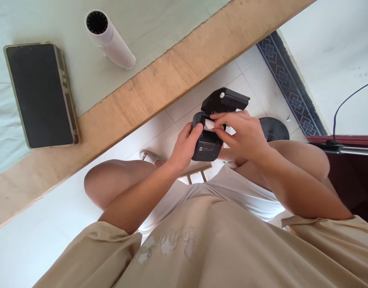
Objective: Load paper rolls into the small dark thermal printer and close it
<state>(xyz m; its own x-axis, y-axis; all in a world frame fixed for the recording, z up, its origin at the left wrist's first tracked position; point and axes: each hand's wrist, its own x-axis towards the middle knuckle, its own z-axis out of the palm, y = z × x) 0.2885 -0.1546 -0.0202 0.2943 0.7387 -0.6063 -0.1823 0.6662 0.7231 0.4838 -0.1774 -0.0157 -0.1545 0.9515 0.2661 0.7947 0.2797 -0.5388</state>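
A small black portable label printer (207, 152) is held above my lap, its lid (224, 101) swung up. Around the printer's left side my left hand (187, 143) is closed, with the thumb on the rim of the compartment. Inside the compartment lies a white paper roll (208, 125). The fingers of my right hand (242, 130) pinch at the right part of this roll and partly cover it. Whether the roll is fully seated is hidden by the fingers.
On the wooden table (160, 94), at the upper left, lie a dark-screened phone (38, 96) in a clear case and a white cylindrical object (112, 42) with a dark round end. A black round base (274, 129) stands on the floor. A thin black cable (341, 108) curves at the right.
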